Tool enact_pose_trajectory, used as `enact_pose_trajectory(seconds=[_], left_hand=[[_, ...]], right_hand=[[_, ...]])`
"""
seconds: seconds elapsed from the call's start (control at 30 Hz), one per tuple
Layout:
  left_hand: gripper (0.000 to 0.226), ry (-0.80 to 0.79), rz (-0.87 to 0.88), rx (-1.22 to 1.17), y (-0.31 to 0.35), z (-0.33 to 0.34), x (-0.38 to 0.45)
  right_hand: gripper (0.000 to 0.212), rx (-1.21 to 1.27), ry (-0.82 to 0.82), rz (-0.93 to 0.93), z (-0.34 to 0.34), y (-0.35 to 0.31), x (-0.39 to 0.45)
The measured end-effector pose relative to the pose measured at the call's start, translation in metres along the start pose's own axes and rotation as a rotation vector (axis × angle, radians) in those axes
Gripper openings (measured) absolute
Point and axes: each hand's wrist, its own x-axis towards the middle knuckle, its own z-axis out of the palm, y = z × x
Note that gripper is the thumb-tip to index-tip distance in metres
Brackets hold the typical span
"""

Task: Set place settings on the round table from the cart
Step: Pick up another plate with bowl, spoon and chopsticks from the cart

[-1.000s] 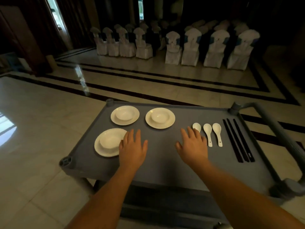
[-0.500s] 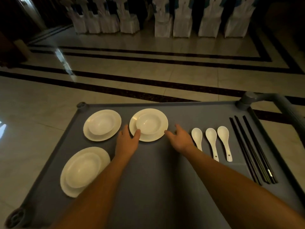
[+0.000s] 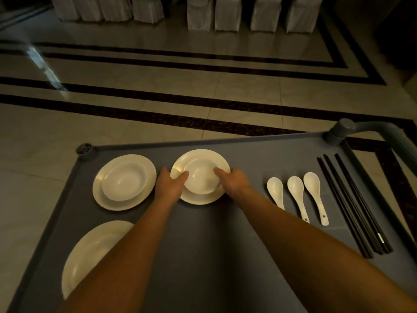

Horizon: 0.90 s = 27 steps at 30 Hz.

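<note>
Two bare forearms, no sleeves, left grip (image 3: 169,185), right grip (image 3: 233,180)

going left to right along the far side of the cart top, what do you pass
plate with bowl → left hand → plate and bowl being gripped → right hand → three white spoons → black chopsticks

Floor (image 3: 158,109): polished pale stone tiles, glossy, with dark inlaid border bands (image 3: 203,68) running across in parallel lines and turning a corner at the right. A bright reflection (image 3: 42,64) lies on the tiles at the left. Along the far edge stands a row of chairs in white covers (image 3: 228,16), only lower parts visible. Lighting dim and warm; far right corner in shadow.
</note>
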Motion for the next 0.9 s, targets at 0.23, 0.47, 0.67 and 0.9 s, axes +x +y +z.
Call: enact_pose_trajectory(seconds=[0.23,0.47,0.67,0.9], left_hand=[[0.070,-0.063,-0.023,-0.036,-0.002,-0.004,-0.011],[0.038,-0.171,-0.044,-0.036,-0.011,-0.003,-0.043],[0.026,-0.297,-0.066,-0.041,-0.022,0.001,-0.076],[0.026,-0.345,-0.061,-0.053,-0.038,0.010,-0.113]], right_hand=[[0.056,-0.006,0.043,0.018,-0.003,0.011,-0.010],[0.054,-0.044,0.044,0.018,-0.023,0.039,-0.037],[0.048,-0.004,0.047,0.010,-0.040,0.066,-0.060],[0.034,-0.011,0.008,-0.048,-0.060,0.098,-0.082]])
